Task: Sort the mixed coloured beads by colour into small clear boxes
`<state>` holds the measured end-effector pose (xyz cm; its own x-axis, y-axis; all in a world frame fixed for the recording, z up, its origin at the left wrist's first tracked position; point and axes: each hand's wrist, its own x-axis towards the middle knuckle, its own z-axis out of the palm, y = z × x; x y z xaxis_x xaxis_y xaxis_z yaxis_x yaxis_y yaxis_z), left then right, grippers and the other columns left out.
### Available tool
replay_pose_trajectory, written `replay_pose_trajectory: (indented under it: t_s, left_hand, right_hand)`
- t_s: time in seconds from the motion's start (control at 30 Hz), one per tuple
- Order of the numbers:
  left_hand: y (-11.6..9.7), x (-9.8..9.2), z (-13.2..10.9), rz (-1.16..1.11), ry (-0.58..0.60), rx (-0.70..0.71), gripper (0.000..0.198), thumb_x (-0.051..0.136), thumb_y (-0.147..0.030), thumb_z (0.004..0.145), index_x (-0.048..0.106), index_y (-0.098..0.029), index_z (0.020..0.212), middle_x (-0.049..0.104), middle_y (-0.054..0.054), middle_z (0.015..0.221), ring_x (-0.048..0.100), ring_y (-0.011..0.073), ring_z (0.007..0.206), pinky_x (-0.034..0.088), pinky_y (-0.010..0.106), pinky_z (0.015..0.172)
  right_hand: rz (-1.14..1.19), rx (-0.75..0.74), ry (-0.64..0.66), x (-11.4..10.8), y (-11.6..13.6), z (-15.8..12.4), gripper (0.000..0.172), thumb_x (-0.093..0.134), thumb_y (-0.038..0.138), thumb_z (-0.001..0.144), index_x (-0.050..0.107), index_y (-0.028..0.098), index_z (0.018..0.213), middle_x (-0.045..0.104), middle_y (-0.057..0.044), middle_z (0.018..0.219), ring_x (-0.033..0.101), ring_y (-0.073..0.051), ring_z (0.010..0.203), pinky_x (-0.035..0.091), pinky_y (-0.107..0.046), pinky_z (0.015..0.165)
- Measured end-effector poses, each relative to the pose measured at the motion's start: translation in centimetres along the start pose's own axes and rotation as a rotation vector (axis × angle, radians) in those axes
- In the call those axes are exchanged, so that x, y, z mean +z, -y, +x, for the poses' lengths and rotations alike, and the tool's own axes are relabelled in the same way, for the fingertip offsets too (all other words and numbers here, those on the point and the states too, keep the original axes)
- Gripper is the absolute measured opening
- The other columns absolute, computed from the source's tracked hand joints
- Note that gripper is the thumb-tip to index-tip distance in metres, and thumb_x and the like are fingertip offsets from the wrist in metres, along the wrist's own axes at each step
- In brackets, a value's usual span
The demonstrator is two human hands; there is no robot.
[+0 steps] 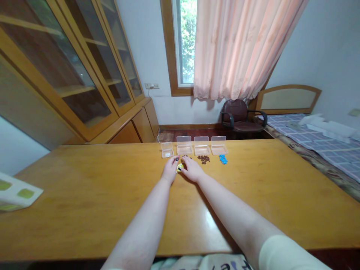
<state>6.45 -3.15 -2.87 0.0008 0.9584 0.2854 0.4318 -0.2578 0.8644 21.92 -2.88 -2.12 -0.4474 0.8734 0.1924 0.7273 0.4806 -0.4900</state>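
Both hands reach forward over the wooden table, low around a small cluster of yellow pieces. On the cluster's left side is my left hand, its fingers stretched forward and partly hidden. My right hand leans in from the right, fingers bent but apart, with its thumb beside the yellow pieces. Just beyond the right hand, a few reddish-brown bits are mostly covered by it. A pile of brown pieces lies farther right, then a pile of blue pieces. The pieces are too small to name.
Several clear plastic boxes with raised lids stand in a row near the far edge: a small box at left and larger ones, including the rightmost box. A white holder sits at the left. Beyond are a chair and a bed.
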Motion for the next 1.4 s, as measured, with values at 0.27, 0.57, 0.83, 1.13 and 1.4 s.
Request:
replay_pose_trajectory:
  t_s: [0.27, 0.57, 0.83, 1.13, 1.4]
  left_hand:
    - [-1.5, -2.0, -2.8, 0.79, 0.395, -0.043, 0.069, 0.039, -0.041, 0.087, 0.016, -0.011, 0.146, 0.011, 0.014, 0.153, 0.012, 0.0266, 0.141, 0.015, 0.049, 0.113]
    - [-1.9, 0.8, -1.1, 0.811, 0.46, 0.044, 0.057, 0.031, -0.03, 0.09, 0.025, -0.015, 0.144, 0.025, 0.01, 0.15, 0.021, 0.0219, 0.139, 0.011, 0.048, 0.114]
    - [-3.3, -2.3, -1.9, 0.668, 0.328, 0.019, 0.044, 0.043, -0.032, 0.088, 0.049, -0.018, 0.129, 0.049, 0.012, 0.136, 0.045, 0.0231, 0.126, 0.033, 0.036, 0.106]
    - [-4.9, -2.2, -2.0, 0.756, 0.377, -0.141, 0.042, 0.04, -0.019, 0.086, 0.055, -0.027, 0.124, 0.067, 0.009, 0.112, 0.063, 0.0227, 0.101, 0.046, 0.032, 0.085]
    - [-4.1, -1.6, -1.8, 0.784, 0.404, -0.124, 0.048, 0.04, -0.018, 0.085, 0.051, -0.032, 0.129, 0.068, 0.008, 0.11, 0.064, 0.025, 0.097, 0.048, 0.035, 0.081]
  right_hand:
    - [-0.031, 0.078, -0.072, -0.4, -1.1, -1.4, 0.058, 0.048, 0.028, 0.084, 0.039, 0.007, 0.137, 0.041, -0.017, 0.141, 0.036, -0.024, 0.131, 0.026, -0.039, 0.109]
    - [-0.084, 0.079, 0.018, -0.2, -0.9, -0.9, 0.047, 0.032, 0.02, 0.09, 0.042, 0.014, 0.136, 0.042, -0.011, 0.142, 0.036, -0.02, 0.132, 0.021, -0.041, 0.111]
    - [-0.122, 0.237, 0.041, -4.4, -0.9, -1.3, 0.037, 0.037, 0.03, 0.092, 0.058, 0.016, 0.119, 0.065, -0.013, 0.113, 0.06, -0.023, 0.102, 0.042, -0.033, 0.088]
    - [-0.201, 0.295, 0.048, -3.5, -0.8, -1.3, 0.025, 0.041, 0.033, 0.09, 0.061, 0.019, 0.096, 0.069, -0.008, 0.089, 0.064, -0.02, 0.083, 0.04, -0.028, 0.069]
    - [-0.174, 0.251, 0.041, -3.6, -0.6, -1.3, 0.024, 0.042, 0.033, 0.09, 0.061, 0.021, 0.096, 0.07, -0.006, 0.091, 0.064, -0.019, 0.084, 0.04, -0.027, 0.069]
